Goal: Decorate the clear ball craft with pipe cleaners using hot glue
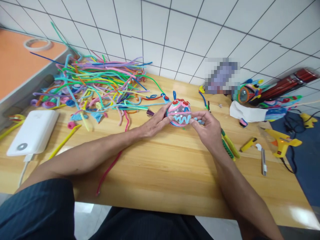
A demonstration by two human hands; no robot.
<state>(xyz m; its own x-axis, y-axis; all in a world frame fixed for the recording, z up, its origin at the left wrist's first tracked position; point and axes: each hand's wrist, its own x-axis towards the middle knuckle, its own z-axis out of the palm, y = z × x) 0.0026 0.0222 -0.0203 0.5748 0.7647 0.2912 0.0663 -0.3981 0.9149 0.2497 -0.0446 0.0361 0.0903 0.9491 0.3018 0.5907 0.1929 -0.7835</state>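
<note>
A clear round ball (179,110) sits on the wooden table, trimmed with pink bands and red coils of pipe cleaner on top. My left hand (157,122) is wrapped round its left side, the thumb on the front. Across the front runs a light blue zigzag pipe cleaner (183,119). My right hand (206,128) pinches the zigzag's right end between thumb and fingers, by the ball's right side. A short light blue stretch pokes out past these fingers. The hidden underside of the ball cannot be made out.
Many loose pipe cleaners (107,83) heap at the back left, near a white power bank (33,132). Green-handled pliers (228,145), a yellow cutter (248,144), a silver knife (263,161) and a yellow glue gun (281,141) lie at right. A tiled wall (155,36) stands behind.
</note>
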